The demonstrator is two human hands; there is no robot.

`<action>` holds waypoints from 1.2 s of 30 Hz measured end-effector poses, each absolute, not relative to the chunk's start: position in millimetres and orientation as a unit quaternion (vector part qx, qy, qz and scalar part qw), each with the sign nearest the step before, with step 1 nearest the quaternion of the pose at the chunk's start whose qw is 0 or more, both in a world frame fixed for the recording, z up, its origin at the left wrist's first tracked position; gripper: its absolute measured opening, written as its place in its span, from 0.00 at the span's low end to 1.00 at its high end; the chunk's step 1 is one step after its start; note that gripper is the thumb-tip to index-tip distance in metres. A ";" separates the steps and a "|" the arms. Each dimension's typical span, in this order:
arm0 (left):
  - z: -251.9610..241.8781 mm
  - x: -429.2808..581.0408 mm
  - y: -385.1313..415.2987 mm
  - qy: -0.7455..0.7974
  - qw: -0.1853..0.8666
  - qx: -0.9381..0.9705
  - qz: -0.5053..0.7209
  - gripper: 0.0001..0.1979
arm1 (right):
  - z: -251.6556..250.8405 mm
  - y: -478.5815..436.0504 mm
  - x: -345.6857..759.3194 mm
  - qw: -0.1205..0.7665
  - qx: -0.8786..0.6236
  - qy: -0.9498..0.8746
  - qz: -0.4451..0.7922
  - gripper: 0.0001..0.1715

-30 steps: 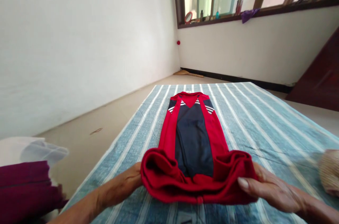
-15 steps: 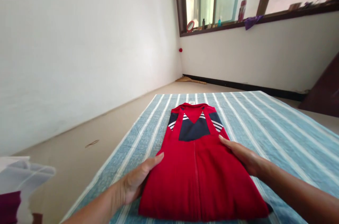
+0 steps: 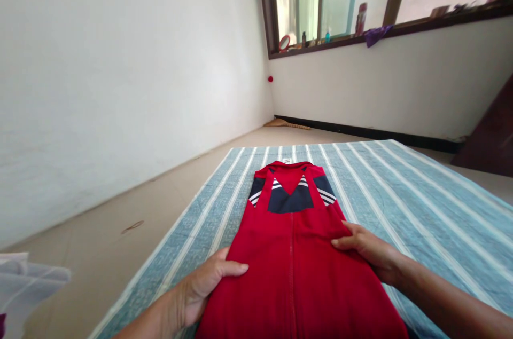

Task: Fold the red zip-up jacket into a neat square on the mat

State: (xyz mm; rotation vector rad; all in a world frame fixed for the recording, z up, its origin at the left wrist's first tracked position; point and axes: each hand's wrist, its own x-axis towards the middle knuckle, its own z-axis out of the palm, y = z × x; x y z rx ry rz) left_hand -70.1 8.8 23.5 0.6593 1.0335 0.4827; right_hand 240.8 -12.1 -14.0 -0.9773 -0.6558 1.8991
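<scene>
A red and navy garment (image 3: 294, 253) with white stripes lies lengthwise on a blue striped sheet (image 3: 401, 195), its lower part folded up over the navy middle. My left hand (image 3: 204, 288) rests flat on the garment's left edge, thumb laid across the red cloth. At the right edge my right hand (image 3: 368, 251) presses on the fold with its fingers stretched out. Neither hand holds anything.
Bare floor (image 3: 132, 211) runs along the sheet's left side up to a white wall. A window sill (image 3: 352, 34) at the back carries small bottles and a purple cloth. White fabric (image 3: 28, 280) shows at the lower left, a dark board (image 3: 489, 136) at far right.
One second ago both hands gripped the lifted hem. They have folded it up over the garment and now lie flat on it, having slid back towards me.
</scene>
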 end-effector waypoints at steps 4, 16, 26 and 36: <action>27.0 -73.6 3.8 0.457 0.807 0.310 0.211 0.31 | -10.7 -19.5 238.8 0.441 -0.388 -0.265 0.765 0.28; 30.2 -72.6 -2.1 0.495 0.783 0.313 0.209 0.29 | -10.7 -26.9 238.5 0.446 -0.435 -0.245 0.743 0.28; 29.7 -60.3 20.7 0.485 0.794 0.261 0.259 0.15 | -10.6 -26.1 239.4 0.440 -0.429 -0.231 0.754 0.23; 13.8 -58.5 28.6 0.537 0.710 0.347 0.297 0.07 | -5.2 -24.0 234.9 0.442 -0.485 -0.186 0.731 0.17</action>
